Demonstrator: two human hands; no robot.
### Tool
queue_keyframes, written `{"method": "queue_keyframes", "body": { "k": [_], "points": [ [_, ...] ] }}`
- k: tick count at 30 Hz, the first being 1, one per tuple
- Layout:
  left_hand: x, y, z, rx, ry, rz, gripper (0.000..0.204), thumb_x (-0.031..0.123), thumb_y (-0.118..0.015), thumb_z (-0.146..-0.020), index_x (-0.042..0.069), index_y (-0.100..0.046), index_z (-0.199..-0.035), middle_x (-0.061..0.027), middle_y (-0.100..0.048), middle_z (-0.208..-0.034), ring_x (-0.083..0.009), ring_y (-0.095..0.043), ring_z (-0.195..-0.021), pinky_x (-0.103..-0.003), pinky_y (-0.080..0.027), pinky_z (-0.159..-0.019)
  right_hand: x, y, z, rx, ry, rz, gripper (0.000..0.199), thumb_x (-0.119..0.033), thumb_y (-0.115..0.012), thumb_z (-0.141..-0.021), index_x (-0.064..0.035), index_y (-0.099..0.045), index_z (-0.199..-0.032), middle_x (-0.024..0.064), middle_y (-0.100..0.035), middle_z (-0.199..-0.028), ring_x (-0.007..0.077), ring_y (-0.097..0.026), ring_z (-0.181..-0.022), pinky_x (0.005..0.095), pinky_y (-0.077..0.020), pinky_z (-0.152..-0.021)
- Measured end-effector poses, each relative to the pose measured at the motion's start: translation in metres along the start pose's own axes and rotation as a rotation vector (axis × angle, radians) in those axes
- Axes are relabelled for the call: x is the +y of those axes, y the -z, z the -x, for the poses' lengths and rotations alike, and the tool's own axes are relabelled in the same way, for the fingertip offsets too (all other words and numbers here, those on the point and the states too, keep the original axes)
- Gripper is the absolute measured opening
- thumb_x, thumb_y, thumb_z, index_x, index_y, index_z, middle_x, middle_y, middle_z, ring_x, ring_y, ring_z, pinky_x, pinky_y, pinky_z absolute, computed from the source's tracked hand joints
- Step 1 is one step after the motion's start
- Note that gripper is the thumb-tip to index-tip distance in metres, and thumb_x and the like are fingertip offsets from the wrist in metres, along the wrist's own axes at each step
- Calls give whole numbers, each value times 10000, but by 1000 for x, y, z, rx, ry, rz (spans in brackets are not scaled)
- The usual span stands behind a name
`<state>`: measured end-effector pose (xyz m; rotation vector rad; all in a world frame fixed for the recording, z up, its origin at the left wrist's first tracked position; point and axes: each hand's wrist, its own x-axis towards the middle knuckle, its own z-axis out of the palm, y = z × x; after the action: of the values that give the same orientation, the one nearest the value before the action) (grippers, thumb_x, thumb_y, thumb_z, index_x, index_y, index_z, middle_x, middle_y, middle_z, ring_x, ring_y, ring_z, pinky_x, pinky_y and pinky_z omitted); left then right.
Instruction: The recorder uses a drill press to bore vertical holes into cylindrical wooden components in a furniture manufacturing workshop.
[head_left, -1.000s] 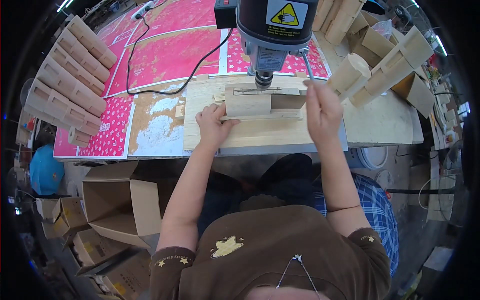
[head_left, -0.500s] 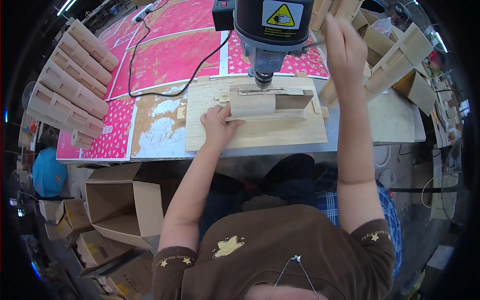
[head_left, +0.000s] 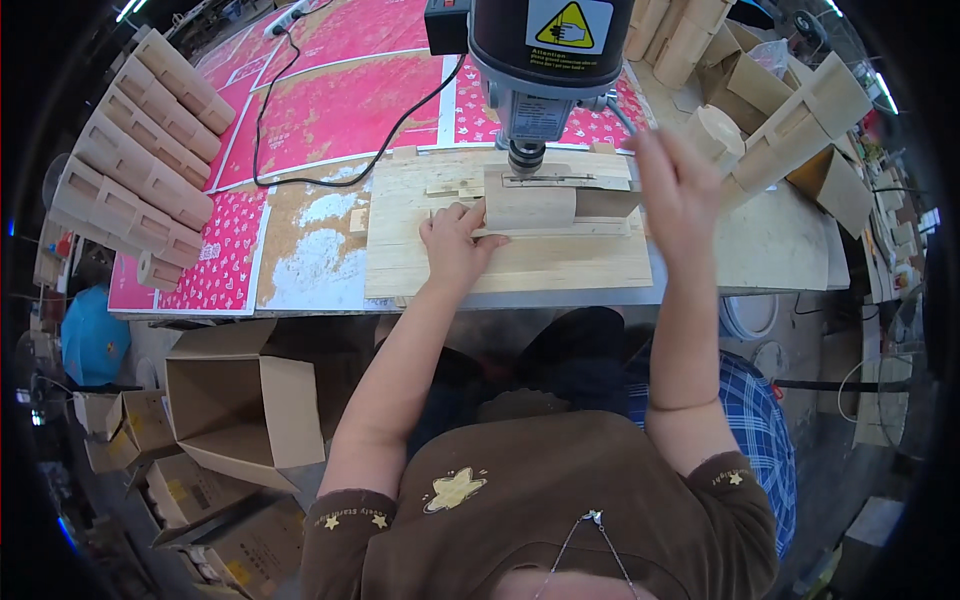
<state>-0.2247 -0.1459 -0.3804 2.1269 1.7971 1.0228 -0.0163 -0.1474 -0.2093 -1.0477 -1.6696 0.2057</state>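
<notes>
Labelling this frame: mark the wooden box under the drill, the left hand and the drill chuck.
wooden box [head_left: 530, 205], head view, front face.
left hand [head_left: 452, 248], head view, back of hand.
drill chuck [head_left: 527, 157], head view, lower tip.

One view only, from a wide fisheye camera on the person's head, looking steeply down. The person's own chest and forearms rise from the lower edge toward the table [head_left: 780, 250], which lies close across the upper half. The drill press [head_left: 545, 50] stands nearest the lens at top centre. Straight edges bend near the dark round rim; the floor with cardboard boxes [head_left: 240, 410] shows lower left.
</notes>
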Motion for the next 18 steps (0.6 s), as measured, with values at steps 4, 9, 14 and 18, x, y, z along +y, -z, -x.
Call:
{"method": "queue_keyframes", "body": {
  "k": [4, 9, 14, 18],
  "points": [
    [0, 0, 0, -7, -2, -9, 529, 308, -758, -619, 207, -602, -1114, -1, -507, -767, -205, -489, -816, -399, -274, -801, 28, -29, 44, 70, -47, -85, 91, -32, -588, -793, -2, -553, -715, 75, -467, -566, 168, -447, -518, 296, -358, -516],
    [1, 1, 0, 16, -2, 4, 524, 310, -756, -619, 215, -604, -1112, 0, -506, -769, -205, -489, -818, -396, -273, -807, 71, -64, 50, 186, 221, -103, 28, 1, -559, -794, 8, -584, -785, 71, -469, -577, 218, -455, -535, 343, -375, -579],
    [1, 2, 0, -28, 29, -19, 530, 314, -757, -615, 216, -604, -1113, 2, -509, -771, -204, -489, -828, -396, -272, -815, 50, -46, 32, 269, 431, 2, 44, 28, -547, -783, 12, -580, -759, 82, -477, -586, 230, -437, -525, 340, -397, -595],
    [-1, 0, 1, 2, 0, -3, 542, 328, -761, -607, 214, -605, -1113, 2, -512, -773, -205, -488, -831, -396, -270, -817, 18, -14, -27, 266, 151, -11, 167, -119, -539, -858, 13, -579, -763, 62, -529, -629, 159, -459, -574, 262, -391, -587]
  ]
}}
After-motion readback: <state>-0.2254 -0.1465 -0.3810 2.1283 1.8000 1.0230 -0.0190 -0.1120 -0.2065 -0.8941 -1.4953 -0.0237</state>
